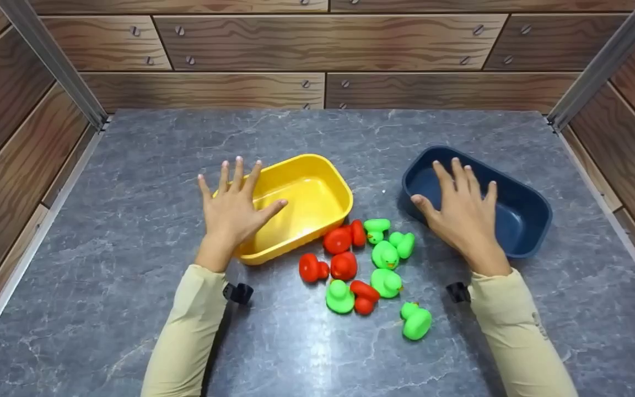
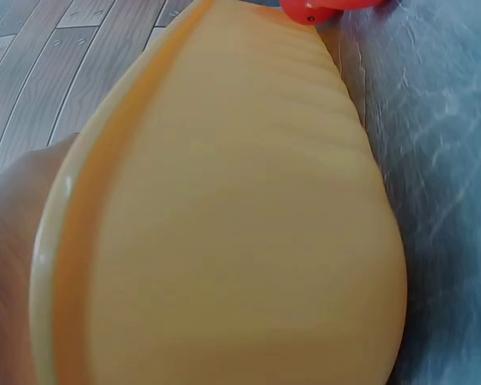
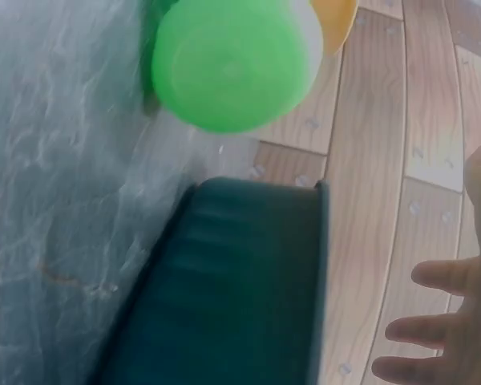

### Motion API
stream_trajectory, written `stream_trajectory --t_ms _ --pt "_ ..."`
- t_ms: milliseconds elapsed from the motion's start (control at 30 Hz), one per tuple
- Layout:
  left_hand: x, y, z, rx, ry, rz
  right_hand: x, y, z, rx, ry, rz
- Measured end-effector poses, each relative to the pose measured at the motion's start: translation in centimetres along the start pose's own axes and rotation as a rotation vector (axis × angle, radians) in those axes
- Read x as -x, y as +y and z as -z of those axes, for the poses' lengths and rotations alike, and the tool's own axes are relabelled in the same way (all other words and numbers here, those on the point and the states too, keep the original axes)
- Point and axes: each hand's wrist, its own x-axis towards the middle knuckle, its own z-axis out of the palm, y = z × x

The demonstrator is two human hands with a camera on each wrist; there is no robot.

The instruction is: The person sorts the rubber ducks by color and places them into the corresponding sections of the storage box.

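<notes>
A yellow tub [image 1: 317,173] stands left of centre on the grey table, and it fills the left wrist view as a yellow tub wall [image 2: 240,224]. My left hand [image 1: 235,207] hovers flat over its left rim with fingers spread, holding nothing. A dark blue tub [image 1: 521,220] stands at the right; its outer wall [image 3: 224,289] shows in the right wrist view. My right hand [image 1: 461,209] is spread above its left part, empty. Between the tubs lie several red ducks [image 1: 338,241] and several green ducks [image 1: 386,255].
Wooden panel walls [image 1: 328,44] close the table on three sides, with metal rails in the corners. Bare grey tabletop [image 1: 102,220] lies left of the yellow tub and in front of the ducks. One green duck [image 1: 416,321] lies apart, nearest me.
</notes>
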Motion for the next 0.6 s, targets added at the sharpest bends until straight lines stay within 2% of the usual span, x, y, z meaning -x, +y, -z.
stream_trajectory --t_ms 267,433,600 --pt "0.2 -1.7 0.1 0.022 0.015 0.020 1.0 -1.1 -0.3 -0.026 0.016 0.085" --pt "0.5 -2.9 0.2 0.044 0.018 0.054 1.8 -1.8 -1.0 -0.058 -0.013 0.139" --pt "1.0 -4.3 0.3 0.101 0.034 0.085 2.6 -2.5 -1.2 -0.145 -0.060 0.195"
